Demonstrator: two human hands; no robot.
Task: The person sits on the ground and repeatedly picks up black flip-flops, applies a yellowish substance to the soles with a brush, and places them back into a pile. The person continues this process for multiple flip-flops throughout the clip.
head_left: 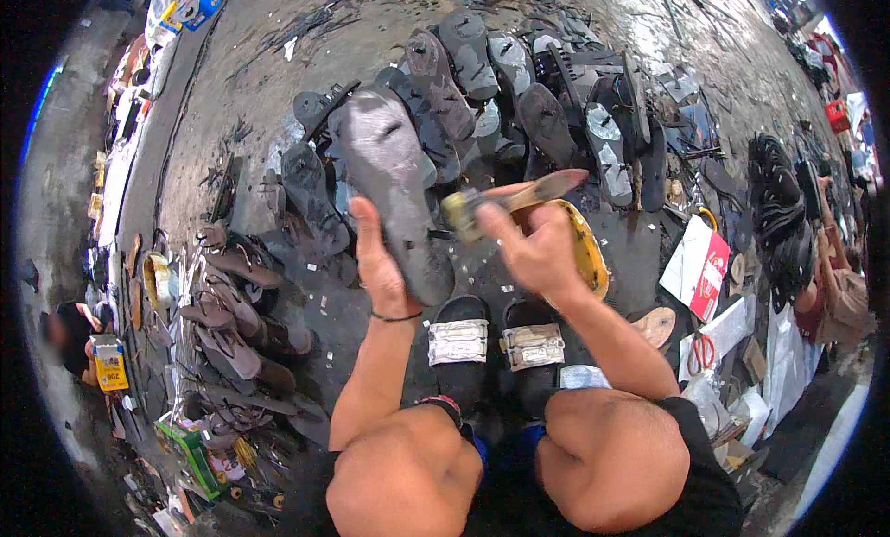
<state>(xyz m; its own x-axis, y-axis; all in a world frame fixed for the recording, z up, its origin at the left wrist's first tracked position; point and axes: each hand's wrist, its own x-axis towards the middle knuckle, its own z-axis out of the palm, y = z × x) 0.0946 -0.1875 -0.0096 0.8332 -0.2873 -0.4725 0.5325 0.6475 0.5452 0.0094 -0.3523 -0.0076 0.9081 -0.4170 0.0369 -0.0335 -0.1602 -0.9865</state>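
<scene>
My left hand (382,270) holds a grey sandal sole (394,180) up by its lower left edge. Its thumb lies along the side, and its other fingers are hidden behind the sole. A paler, shiny patch covers the sole's upper part, with a dark slot in it. In my right hand (538,250) is a brush (549,189), its wooden handle pointing up and right. The brush's yellowish head is close to the sole's right edge; I cannot tell whether they touch. Below my right hand a yellow-lined tub (588,250) is partly covered by the hand.
Many dark soles (549,125) lie crowded on the floor ahead. More sandals (232,305) are heaped to the left. Red-handled scissors (701,353) and a red-and-white box (695,268) lie at the right. Another person (839,301) is at the far right, and one (69,338) at the far left.
</scene>
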